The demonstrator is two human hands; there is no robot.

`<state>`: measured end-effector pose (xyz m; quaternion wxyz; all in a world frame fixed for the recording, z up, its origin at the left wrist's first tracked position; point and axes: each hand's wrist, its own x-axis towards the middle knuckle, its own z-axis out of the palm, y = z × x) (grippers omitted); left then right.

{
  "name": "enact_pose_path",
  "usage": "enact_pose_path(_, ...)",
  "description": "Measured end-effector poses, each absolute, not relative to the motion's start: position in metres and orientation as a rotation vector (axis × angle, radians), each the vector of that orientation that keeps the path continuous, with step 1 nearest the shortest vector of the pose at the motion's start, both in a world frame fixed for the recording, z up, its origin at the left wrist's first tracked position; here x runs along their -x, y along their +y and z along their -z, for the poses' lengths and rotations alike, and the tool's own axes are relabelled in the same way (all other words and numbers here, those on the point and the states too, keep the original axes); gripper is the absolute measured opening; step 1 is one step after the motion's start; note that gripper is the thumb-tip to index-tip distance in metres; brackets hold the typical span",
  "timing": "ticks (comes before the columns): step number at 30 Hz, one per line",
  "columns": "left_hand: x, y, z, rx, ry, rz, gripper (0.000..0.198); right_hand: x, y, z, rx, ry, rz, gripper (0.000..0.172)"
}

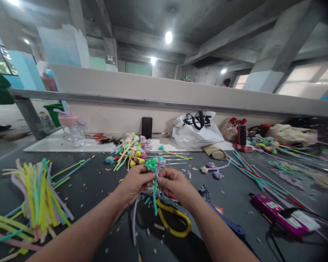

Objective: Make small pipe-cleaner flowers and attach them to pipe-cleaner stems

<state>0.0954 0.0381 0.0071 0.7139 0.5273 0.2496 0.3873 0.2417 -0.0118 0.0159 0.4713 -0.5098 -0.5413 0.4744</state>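
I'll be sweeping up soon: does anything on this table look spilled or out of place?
Yes: small cut scraps lie scattered over the dark table, many around the yellow scissors under the left hand and right hand, which hold a green pipe-cleaner flower. Nothing looks broken or tipped over.

Left of the left hand (pixel 135 182), the surface (pixel 93 189) lies bare but for small scraps as far as the pile of chenille stems (pixel 41 196): a free lane. The gap between both hands is taken by the flower stem (pixel 155 196) hanging from their grip. Beneath them yellow scissors (pixel 175 223) block the way down, a blue-handled tool (pixel 231 227) lies just beside the right hand (pixel 176 183), and finished flowers (pixel 132 147) heap close ahead. Long stems (pixel 248 173) and a purple device (pixel 278 214) crowd the right.
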Motion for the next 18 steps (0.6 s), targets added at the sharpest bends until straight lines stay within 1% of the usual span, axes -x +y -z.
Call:
enact_pose_path(5,-0.0950,0.0353,-0.0084,-1.175,0.500,-0.847,0.015,-0.2434,-0.0123,-0.0182,1.236,-1.311,-1.193,0.023)
enact_pose_path(11,-0.0932,0.0350,-0.0112,-1.169,0.453,-0.841,0.018,-0.2439,-0.0133,-0.0209,1.209,-1.311,-1.213,0.023)
enact_pose_path(18,-0.0947,0.0388,-0.0095,-1.206,0.509,-0.862,0.015,-0.2422,-0.0121,-0.0171,1.184,-1.320,-1.207,0.024)
